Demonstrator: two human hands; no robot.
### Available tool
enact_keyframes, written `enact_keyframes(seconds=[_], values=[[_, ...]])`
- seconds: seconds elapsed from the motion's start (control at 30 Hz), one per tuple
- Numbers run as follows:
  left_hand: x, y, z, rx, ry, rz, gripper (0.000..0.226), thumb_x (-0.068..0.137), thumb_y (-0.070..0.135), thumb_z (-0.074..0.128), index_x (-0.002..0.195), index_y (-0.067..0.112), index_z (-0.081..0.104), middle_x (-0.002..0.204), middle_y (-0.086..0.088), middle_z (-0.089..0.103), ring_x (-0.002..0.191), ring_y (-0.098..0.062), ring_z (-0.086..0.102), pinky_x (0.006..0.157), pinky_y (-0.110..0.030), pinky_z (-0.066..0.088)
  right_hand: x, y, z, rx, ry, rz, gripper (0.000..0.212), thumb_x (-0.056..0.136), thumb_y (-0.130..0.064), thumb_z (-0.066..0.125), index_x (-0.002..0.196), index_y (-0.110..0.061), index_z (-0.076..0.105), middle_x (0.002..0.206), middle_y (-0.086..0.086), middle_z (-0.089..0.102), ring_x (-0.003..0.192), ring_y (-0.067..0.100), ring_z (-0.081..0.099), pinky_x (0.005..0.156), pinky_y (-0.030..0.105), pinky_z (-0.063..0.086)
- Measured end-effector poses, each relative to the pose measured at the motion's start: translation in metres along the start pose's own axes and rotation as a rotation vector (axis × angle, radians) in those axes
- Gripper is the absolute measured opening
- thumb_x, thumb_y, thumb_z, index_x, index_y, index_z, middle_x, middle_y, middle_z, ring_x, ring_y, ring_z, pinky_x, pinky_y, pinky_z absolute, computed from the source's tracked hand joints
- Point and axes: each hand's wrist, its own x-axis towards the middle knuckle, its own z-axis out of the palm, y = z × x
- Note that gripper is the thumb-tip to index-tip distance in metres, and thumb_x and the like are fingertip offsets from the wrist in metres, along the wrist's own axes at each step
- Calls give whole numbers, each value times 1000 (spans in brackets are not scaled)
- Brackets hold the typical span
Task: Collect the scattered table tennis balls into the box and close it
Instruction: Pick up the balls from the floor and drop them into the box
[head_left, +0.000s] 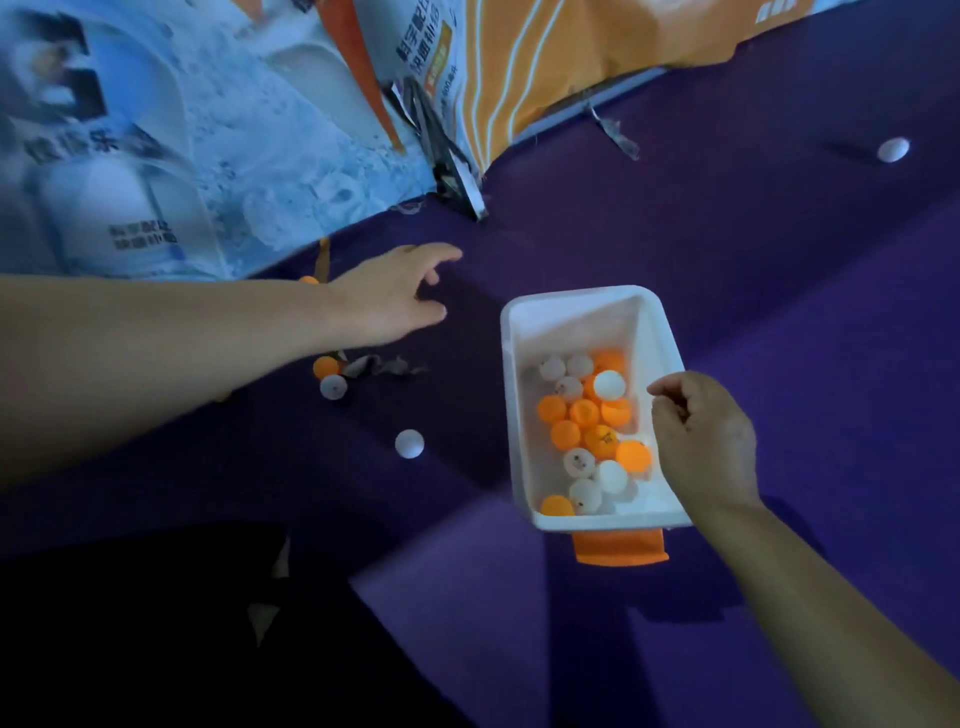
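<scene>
Left hand (395, 296) fingers spread, empty; right hand (701, 441) curled over box (571, 299), grip unclear; scraps (384, 365) beside loose balls (325, 367).

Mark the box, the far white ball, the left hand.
box (571, 322): head view, far inner wall.
far white ball (893, 149): head view, its middle.
left hand (389, 299): head view, back of hand.

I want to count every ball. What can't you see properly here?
Head view:
- Orange ball: mostly hidden behind the left hand and its wrist.
- Balls in the box: piled, some covered by the right hand.
- Right hand: curled fingers hide whether it holds anything.
- Orange piece under the box: mostly covered.
</scene>
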Motion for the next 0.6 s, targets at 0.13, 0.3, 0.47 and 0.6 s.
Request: enact_keyframes(seconds=[0.13, 0.3, 0.47, 0.6], values=[[-1, -59, 15, 34, -139, -89, 69, 89, 25, 60, 146, 32, 21, 137, -4, 42, 105, -17, 51, 87, -29, 44, 4, -9, 0, -107, -53, 7, 18, 92, -12, 48, 99, -18, 63, 94, -7, 59, 83, 9, 53, 66, 22, 40], [-6, -130, 33, -33, -136, -85, 38, 90, 23, 59, 127, 23, 51, 118, 2, 59, 98, -11, 55, 80, -27, 43, 19, -41, 5, -189, -135, -50, 16, 94, -15, 48, 95, -23, 62, 90, -11, 59, 78, 3, 55, 62, 18, 40], [-6, -207, 63, -119, -19, -93, 17, 88, 16, 59, 105, 18, 63, 100, 2, 60, 95, -18, 58, 78, -30, 42, 37, -91, 44, -317, -268, -191, 13, 90, -15, 53, 90, -24, 63, 82, -15, 59, 72, 3, 54, 63, 11, 38], [-8, -250, 87, -141, -5, -73, 16, 86, 17, 62, 102, 19, 61, 102, 2, 58, 91, -14, 57, 76, -30, 46, 53, -137, 96, -510, -455, -382, 15, 91, -24, 51, 100, -27, 62, 97, -12, 61, 88, 5, 54, 75, 16, 41]])
